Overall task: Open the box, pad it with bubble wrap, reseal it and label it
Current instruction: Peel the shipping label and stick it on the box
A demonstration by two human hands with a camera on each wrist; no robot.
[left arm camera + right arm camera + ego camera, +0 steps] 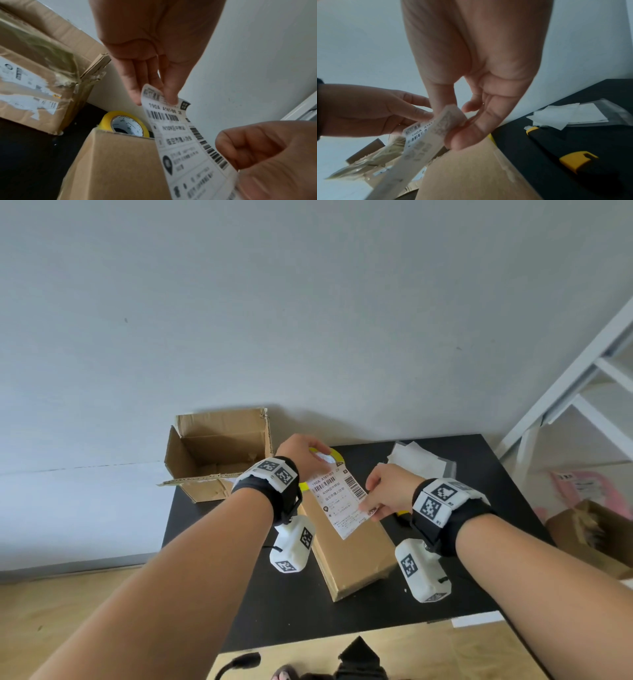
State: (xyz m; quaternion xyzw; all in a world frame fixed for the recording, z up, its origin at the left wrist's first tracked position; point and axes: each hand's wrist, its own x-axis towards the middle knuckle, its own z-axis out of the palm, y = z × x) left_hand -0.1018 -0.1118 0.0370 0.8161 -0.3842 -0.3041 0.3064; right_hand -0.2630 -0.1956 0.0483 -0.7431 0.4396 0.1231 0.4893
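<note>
Both hands are up over the table and I've got the white printed shipping label with black barcodes (339, 503) stretched between them: my left hand (301, 453) pinches its far top edge between thumb and fingertips (135, 94), my right hand (387, 491) pinches the near right edge, thumb (467, 136) pressed on the paper. It hangs tilted just above the closed plain brown cardboard box (352, 556), which lies flat on the black table (239, 594) directly under my hands. Behind that box, close under my left hand, the roll of yellow packing tape (126, 124) stands on edge. Off to the left sits a larger open cardboard box with torn old labels (215, 453). On the right I see a yellow and black utility knife (565, 152) beside the box, and loose white sheets (421, 460) further back.
</note>
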